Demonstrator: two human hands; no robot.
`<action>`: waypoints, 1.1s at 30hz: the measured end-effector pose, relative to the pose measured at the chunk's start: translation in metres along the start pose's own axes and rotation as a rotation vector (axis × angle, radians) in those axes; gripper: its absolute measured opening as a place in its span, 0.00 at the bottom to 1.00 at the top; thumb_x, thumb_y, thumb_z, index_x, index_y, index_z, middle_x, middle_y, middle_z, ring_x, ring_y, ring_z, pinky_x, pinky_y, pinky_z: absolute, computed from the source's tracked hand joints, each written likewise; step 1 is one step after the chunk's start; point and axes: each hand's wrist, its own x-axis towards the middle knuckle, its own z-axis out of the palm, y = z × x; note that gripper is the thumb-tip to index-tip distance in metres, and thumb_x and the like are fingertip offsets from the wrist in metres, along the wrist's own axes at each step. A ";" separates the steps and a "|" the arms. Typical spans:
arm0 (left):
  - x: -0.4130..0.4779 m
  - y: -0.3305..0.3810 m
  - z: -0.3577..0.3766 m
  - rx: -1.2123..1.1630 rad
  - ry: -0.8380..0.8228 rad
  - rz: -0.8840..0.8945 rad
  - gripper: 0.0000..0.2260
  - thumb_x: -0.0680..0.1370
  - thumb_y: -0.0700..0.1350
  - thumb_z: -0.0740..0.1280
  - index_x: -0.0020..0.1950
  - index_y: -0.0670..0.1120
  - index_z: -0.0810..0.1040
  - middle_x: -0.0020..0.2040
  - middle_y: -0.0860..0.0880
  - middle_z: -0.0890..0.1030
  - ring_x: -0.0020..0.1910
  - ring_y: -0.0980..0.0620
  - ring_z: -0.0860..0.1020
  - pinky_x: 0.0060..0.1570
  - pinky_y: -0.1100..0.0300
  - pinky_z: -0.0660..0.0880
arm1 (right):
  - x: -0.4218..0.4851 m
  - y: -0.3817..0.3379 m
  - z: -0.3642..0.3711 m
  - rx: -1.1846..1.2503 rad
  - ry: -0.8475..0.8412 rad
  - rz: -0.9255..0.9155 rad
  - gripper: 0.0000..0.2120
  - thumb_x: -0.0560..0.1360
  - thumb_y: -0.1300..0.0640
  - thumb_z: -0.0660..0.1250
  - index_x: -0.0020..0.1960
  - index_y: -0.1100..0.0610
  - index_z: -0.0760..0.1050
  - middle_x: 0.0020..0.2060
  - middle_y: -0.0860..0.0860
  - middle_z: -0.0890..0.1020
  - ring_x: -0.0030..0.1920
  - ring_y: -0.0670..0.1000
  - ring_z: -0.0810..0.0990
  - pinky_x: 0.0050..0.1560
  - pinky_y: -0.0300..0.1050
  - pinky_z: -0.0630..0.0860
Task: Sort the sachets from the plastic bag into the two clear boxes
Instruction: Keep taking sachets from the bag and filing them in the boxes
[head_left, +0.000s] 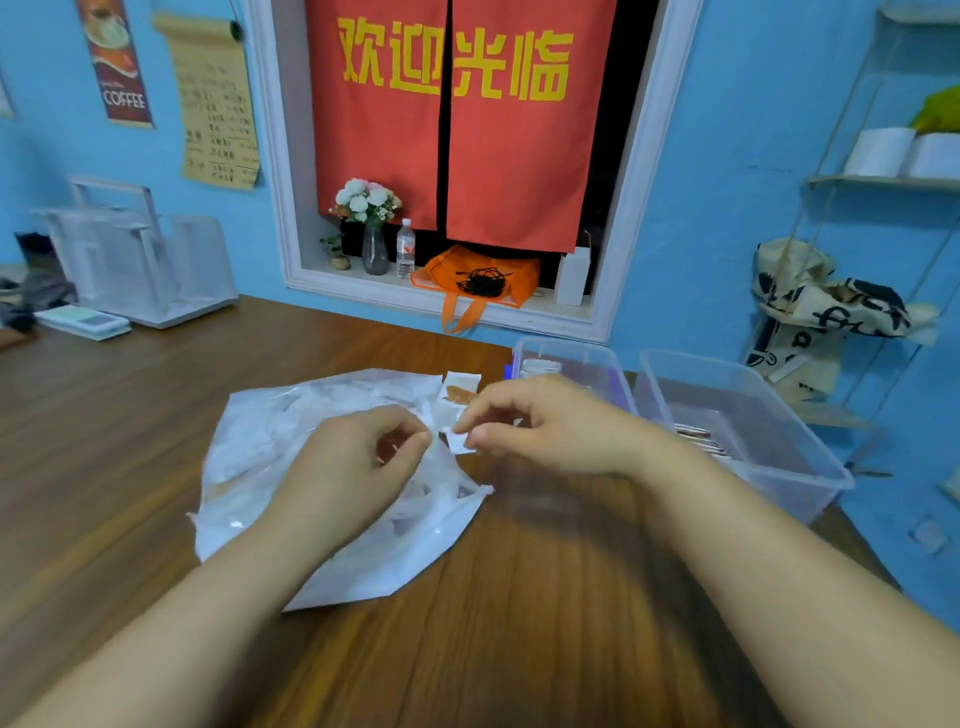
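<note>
Bare forearms (171, 639) nearest, crossing the wood tabletop (519, 597) toward the plastic bag (270, 457). Left hand (363, 452): curls on the bag's torn right edge, apparently pinching the film to hold the mouth open; cannot tell through the blur of anything else in the fingers. Right hand (540, 426), just right of the bag's mouth: pinches a small white sachet (460, 442) between thumb and forefinger. Hands close together, apparently not touching.

Just beyond the mouth: a brown-and-white sachet (460, 392), poking out. Right of the bag: first clear box (571, 358) close by, second clear box (810, 436) farther right, red-striped sachets on its floor.

Likely handling: featherlight, flat, slick, soft-filled. Best taken by a sealed edge or corner with a light pinch, never squeezed mid-pouch. Bag film limp and slippery, so wants pinning.
</note>
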 end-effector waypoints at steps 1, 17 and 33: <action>-0.009 -0.012 -0.009 0.028 0.014 -0.039 0.06 0.77 0.46 0.65 0.42 0.52 0.79 0.39 0.56 0.82 0.40 0.58 0.78 0.42 0.63 0.74 | 0.002 -0.010 0.016 -0.026 -0.048 -0.044 0.08 0.78 0.55 0.64 0.54 0.49 0.79 0.48 0.43 0.82 0.48 0.38 0.77 0.51 0.32 0.72; -0.048 -0.070 -0.016 0.331 -0.206 -0.079 0.14 0.75 0.57 0.65 0.57 0.52 0.74 0.47 0.58 0.73 0.52 0.58 0.70 0.43 0.69 0.64 | 0.031 -0.001 0.111 -0.053 -0.035 0.001 0.17 0.75 0.50 0.67 0.62 0.53 0.72 0.57 0.45 0.76 0.57 0.43 0.73 0.56 0.35 0.68; -0.028 -0.057 -0.029 0.011 -0.200 -0.340 0.10 0.75 0.43 0.68 0.34 0.47 0.74 0.31 0.50 0.75 0.30 0.58 0.69 0.29 0.69 0.64 | 0.023 0.005 0.091 0.822 0.291 0.271 0.03 0.77 0.61 0.65 0.50 0.57 0.76 0.41 0.51 0.84 0.38 0.44 0.82 0.36 0.33 0.75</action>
